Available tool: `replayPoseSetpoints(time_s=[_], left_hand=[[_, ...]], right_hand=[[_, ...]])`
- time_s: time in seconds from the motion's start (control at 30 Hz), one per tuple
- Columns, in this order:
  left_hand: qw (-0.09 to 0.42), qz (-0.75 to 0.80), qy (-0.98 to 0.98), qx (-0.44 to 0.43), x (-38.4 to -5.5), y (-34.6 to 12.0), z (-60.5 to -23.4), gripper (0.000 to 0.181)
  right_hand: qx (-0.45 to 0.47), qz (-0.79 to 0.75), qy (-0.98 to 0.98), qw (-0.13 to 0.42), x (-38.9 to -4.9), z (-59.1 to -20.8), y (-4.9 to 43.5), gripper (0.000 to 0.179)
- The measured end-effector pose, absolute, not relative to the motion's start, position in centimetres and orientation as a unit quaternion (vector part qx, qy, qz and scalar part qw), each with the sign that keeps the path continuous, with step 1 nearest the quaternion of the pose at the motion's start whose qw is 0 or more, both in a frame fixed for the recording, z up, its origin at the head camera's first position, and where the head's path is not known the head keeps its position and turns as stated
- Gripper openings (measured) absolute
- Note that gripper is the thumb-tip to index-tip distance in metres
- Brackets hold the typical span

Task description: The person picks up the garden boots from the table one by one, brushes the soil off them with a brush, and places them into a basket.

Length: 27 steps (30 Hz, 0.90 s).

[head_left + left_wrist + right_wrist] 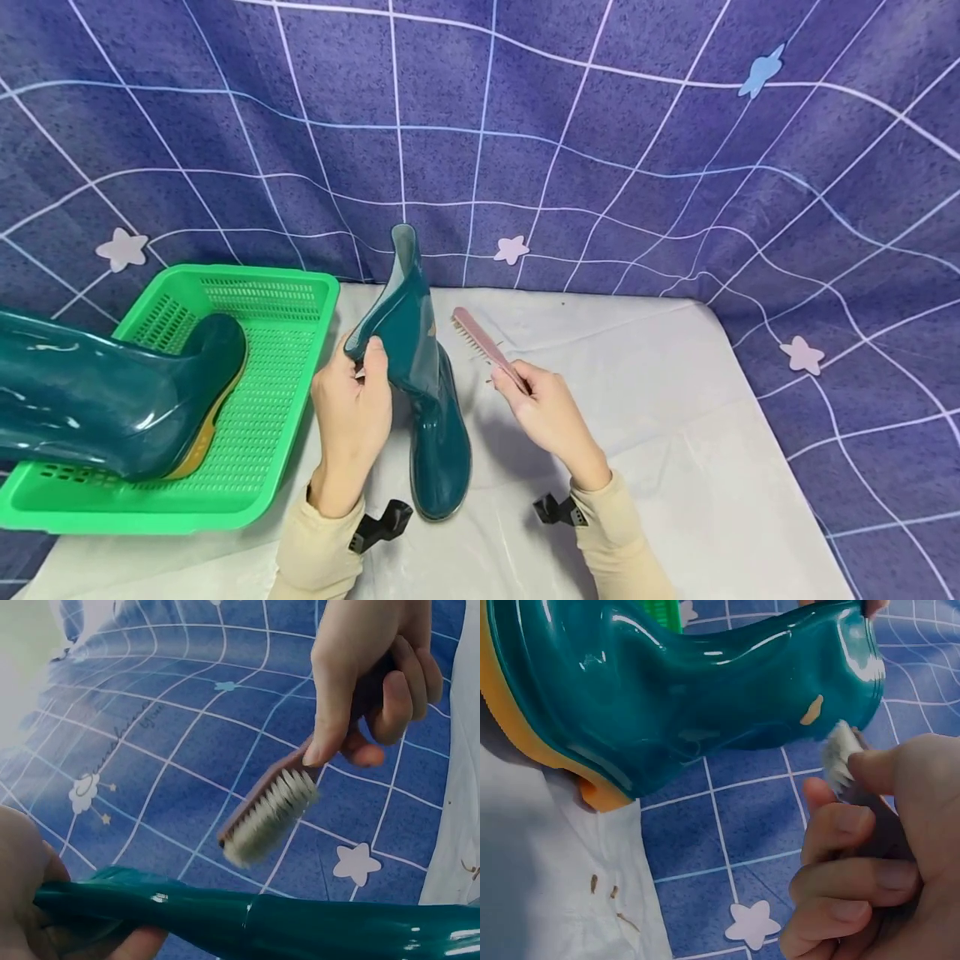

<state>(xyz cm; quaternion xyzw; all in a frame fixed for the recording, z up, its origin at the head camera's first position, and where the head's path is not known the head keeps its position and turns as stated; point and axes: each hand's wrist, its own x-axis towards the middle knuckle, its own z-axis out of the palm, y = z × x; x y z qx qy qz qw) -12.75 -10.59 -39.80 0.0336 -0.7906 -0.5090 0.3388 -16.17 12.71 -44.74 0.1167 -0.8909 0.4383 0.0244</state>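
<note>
My left hand (351, 421) grips the top edge of a glossy teal rain boot (441, 454), thumb on the outside of the shaft. The boot stands on the white-covered table with its toe towards me, its shaft bent at the opening. In my right hand (551, 412) is a pink-handled brush (480, 337), held by the handle. Its pale bristles (274, 817) show in the left wrist view, apart from the boot. A tan smear (811, 710) marks the shaft in the right wrist view, close to the brush head.
To the left, a second teal boot (112, 400) with a yellow-brown sole lies across a green plastic basket (150, 521). Small brown bits (613, 892) lie on the white table cover (645, 467). A blue gridded curtain (600, 150) hangs behind.
</note>
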Motion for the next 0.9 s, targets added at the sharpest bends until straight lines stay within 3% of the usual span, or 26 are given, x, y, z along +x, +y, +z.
replayPoseSetpoints(time_s=[0.07,0.23,0.4,0.7,0.9], left_hand=[[0.32,-0.521,-0.79,0.043,-12.7,-10.5,-39.8,0.015],[0.278,-0.52,-0.805,0.07,-12.4,-11.0,-39.5,0.058],[0.228,-0.503,-0.831,0.076,-12.2,-11.4,-39.1,0.018],[0.196,-0.519,-0.829,0.074,-12.3,-11.4,-39.0,0.014],[0.222,-0.499,-0.834,0.082,-12.4,-11.5,-39.1,0.011]], right_hand=[[0.114,0.439,-0.891,0.023,-16.2,-44.9,12.6,0.032],[0.134,0.444,-0.886,0.006,-16.3,-44.9,12.2,0.038],[0.135,0.455,-0.88,-0.001,-16.1,-44.9,12.3,0.036],[0.178,0.463,-0.862,0.107,-15.2,-44.9,10.8,0.025],[0.207,0.495,-0.844,0.019,-15.7,-46.6,9.7,0.019]])
